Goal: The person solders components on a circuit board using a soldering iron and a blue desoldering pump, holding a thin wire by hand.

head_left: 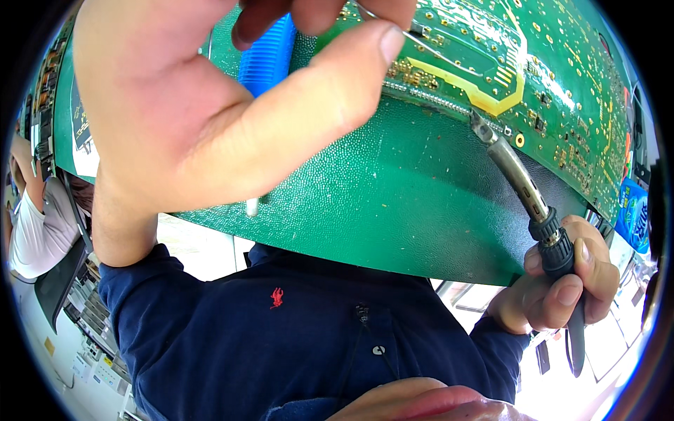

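Observation:
A large green circuit board (562, 91) lies across the upper right, with a row of shiny solder joints along its near edge. Pinched between the thumb and fingers of my left hand (232, 105) is a thin strand of solder wire (442, 56), its free end over the board near a yellow outline. My right hand (562, 288) is closed round the dark handle of a soldering iron (516, 172). The iron's dark tip is at the right part of the joint row, by the board's near edge; whether it touches a joint I cannot tell.
Under the board spreads a green textured mat (337, 203). A blue ribbed object (270, 56) stands partly behind my left hand. At the far right is a blue packet (634, 214). Another person in a white sleeve (38, 231) is at the far left, near more boards.

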Available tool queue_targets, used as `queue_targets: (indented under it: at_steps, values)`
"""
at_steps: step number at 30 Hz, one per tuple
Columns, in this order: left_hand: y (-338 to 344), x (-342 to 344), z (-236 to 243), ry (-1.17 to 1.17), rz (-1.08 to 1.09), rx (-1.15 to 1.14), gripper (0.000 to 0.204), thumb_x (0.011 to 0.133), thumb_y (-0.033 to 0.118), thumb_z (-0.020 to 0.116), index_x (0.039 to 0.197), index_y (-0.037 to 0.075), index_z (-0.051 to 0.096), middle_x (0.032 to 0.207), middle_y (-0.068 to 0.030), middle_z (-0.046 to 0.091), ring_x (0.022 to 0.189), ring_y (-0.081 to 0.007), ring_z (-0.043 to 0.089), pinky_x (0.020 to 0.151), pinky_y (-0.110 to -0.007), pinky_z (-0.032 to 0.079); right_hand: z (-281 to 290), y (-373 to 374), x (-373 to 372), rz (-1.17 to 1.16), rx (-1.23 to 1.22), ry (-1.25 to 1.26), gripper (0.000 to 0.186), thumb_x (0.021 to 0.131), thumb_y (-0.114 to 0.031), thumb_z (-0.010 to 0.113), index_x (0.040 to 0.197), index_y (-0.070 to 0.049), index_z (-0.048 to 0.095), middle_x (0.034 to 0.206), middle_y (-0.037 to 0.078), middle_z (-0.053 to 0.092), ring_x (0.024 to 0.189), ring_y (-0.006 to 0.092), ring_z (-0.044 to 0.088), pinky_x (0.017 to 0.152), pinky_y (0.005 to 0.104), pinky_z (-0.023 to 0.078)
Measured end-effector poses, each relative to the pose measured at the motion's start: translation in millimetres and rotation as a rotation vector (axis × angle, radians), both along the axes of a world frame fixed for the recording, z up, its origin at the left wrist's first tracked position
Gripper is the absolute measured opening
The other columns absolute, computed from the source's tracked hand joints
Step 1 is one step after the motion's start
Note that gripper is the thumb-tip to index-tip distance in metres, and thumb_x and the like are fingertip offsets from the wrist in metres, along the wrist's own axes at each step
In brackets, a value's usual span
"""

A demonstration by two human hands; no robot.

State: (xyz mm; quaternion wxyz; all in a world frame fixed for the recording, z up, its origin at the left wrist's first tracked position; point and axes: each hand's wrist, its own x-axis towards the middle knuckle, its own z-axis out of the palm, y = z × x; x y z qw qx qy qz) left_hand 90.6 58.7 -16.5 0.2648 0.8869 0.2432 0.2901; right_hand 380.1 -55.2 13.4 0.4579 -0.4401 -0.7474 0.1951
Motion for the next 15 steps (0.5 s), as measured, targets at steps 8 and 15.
queue_targets:
  at_steps: [8,15]
  values:
    - [2,-1,3,-0.025,0.007,0.018,0.005,0.084,0.001,0.055,0.088,-0.001,0.057,0.073,0.0003,0.052,0.062,-0.0031,0.044,0.055,-0.018,0.033,-2,0,-2,-0.033,0.031,0.007,0.028,0.091,-0.027,0.048,0.099,-0.001,0.054,0.049,0.005,0.046,0.041,0.0119,0.042,0.045,0.0276,0.033]
    - [13,0,7,-0.104,0.045,0.025,0.005,0.085,0.001,0.055,0.088,-0.001,0.057,0.073,0.0009,0.052,0.062,-0.0025,0.044,0.055,-0.017,0.033,-1,-1,-6,-0.093,0.040,-0.006,0.026,0.090,-0.026,0.049,0.096,-0.001,0.055,0.051,0.009,0.046,0.040,0.0119,0.042,0.040,0.0237,0.030]
